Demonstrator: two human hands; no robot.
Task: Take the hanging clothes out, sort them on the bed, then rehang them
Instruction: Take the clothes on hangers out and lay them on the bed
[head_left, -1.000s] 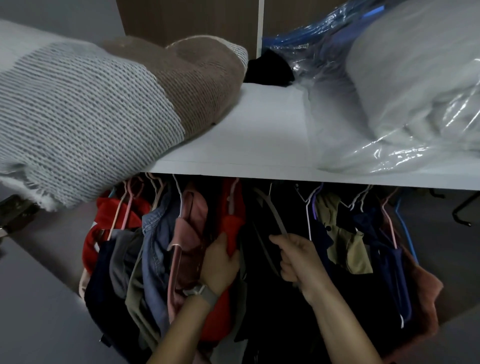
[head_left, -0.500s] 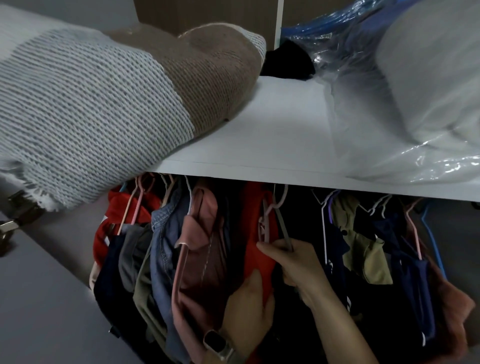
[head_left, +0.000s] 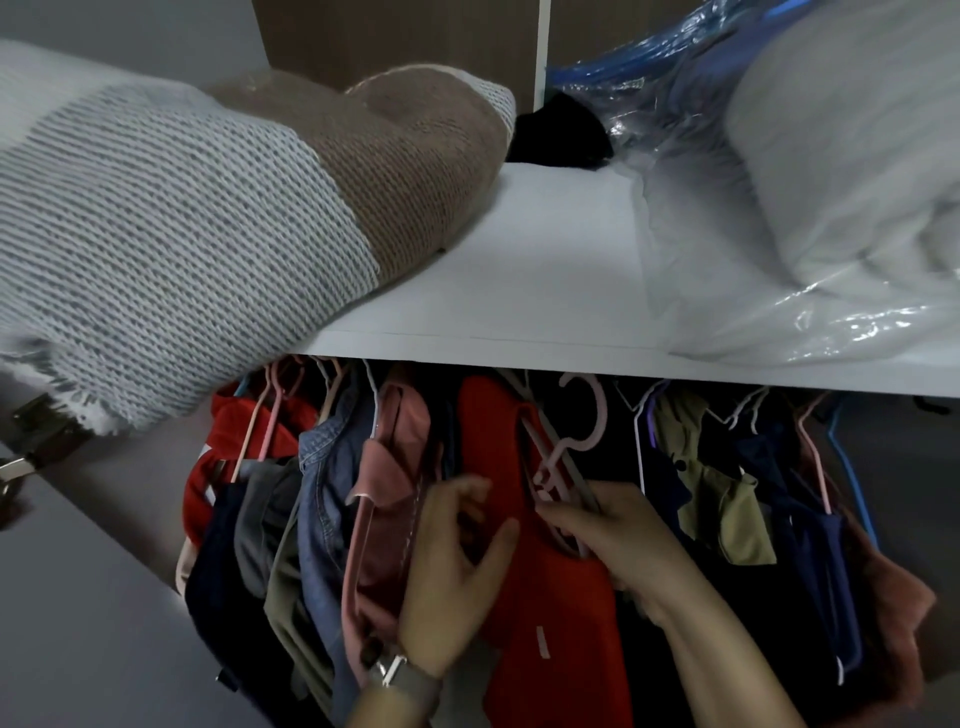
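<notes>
Clothes (head_left: 395, 499) are hanging packed together under the white shelf (head_left: 519, 291), and I am looking down on them from the head camera. My right hand (head_left: 613, 535) is reaching in from the lower right, forearm angling up and left, fingers curling round the pink hanger (head_left: 582, 431) and a grey hanger (head_left: 571, 467) just below their hooks. The pink hook is standing clear below the shelf edge. My left hand (head_left: 457, 566) is rising from the bottom edge, a watch (head_left: 400, 675) on the wrist, palm facing the red garment (head_left: 550, 597), fingers spreading loosely and the thumb sticking out to the right; it is gripping nothing. The red garment is hanging between my two hands, with a small pale tag (head_left: 542, 642) low on its front; any writing on it is too small to read. Left of my left hand, a pink top (head_left: 384, 493), a denim piece (head_left: 324, 483) and darker clothes are hanging. On the shelf a knitted blanket (head_left: 171, 244) is lying at the left and a plastic-wrapped duvet (head_left: 810, 197) at the right.
</notes>
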